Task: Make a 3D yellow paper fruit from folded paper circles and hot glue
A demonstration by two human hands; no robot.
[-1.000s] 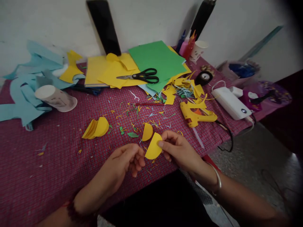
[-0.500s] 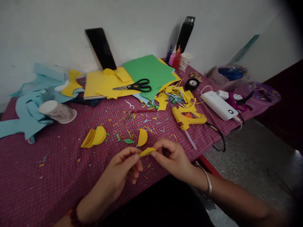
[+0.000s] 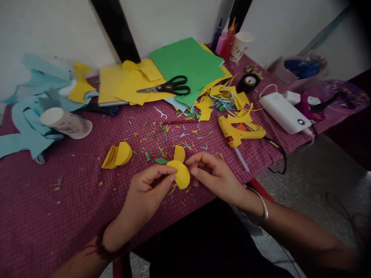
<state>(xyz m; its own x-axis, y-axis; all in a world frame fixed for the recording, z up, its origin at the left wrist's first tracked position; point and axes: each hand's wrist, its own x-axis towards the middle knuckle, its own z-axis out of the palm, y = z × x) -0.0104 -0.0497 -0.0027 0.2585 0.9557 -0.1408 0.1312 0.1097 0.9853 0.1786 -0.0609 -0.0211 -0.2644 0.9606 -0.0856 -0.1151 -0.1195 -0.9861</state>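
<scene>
A yellow paper circle [image 3: 182,176] is pinched at its left edge between the thumb and fingers of my left hand [image 3: 149,189]. Just off its right edge is my right hand [image 3: 216,175], fingers curved and apart, holding nothing visible. Behind the circle, a folded yellow paper half-circle [image 3: 180,153] lies on the checked cloth. To the left sits a cluster of folded yellow paper circles [image 3: 117,155]. A green paper leaf shape [image 3: 161,160] and small paper scraps are scattered nearby.
Black-handled scissors [image 3: 171,85] rest on yellow and green paper sheets [image 3: 185,61]. At right are a yellow glue gun [image 3: 240,131] and a white power bank [image 3: 284,112]. A tipped paper cup [image 3: 66,122] lies left beside blue paper offcuts [image 3: 34,127].
The yellow paper circle, seen nearly edge-on before, now shows its flat round face. My right hand has let go of its right edge. The view has tilted downward.
</scene>
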